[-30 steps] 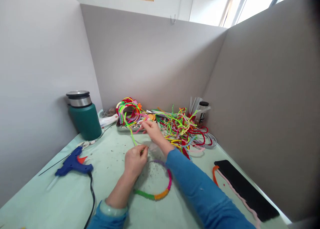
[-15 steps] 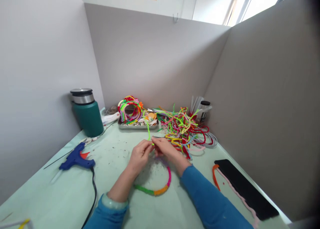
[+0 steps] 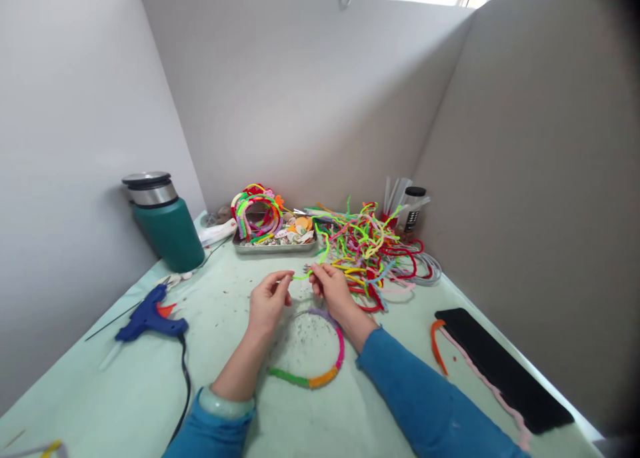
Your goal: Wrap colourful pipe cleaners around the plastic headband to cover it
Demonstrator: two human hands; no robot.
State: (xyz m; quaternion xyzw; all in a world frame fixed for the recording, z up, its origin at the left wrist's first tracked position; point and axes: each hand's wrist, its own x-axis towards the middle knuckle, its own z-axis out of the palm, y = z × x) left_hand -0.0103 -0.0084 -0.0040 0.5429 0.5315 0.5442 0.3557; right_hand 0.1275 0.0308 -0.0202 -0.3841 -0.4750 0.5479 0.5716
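Observation:
A bright green pipe cleaner point(image 3: 301, 278) stretches between my two hands, its longer part bending up behind the fingers toward the tray. My left hand point(image 3: 270, 299) pinches one end of it between thumb and fingertips. My right hand point(image 3: 331, 288) grips it a little further along; a small dark metal tip shows by these fingers, too small to name. Below both hands lies a hoop point(image 3: 324, 378) wrapped in green, orange, pink and purple sections, with a thin bare stretch at its upper left. My left forearm covers part of its left side.
A blue glue gun point(image 3: 153, 316) with a black cord lies at left, near a green bottle point(image 3: 170, 231). At the back stand a metal tray point(image 3: 275, 248) with wrapped hoops and a heap of pipe cleaners point(image 3: 367, 238). A black strip point(image 3: 500, 365) lies at right, beside pink and orange pieces.
My hands have moved apart, so a length of green pipe cleaner now shows between them. Its upper part has swung to the right. The view has tilted down.

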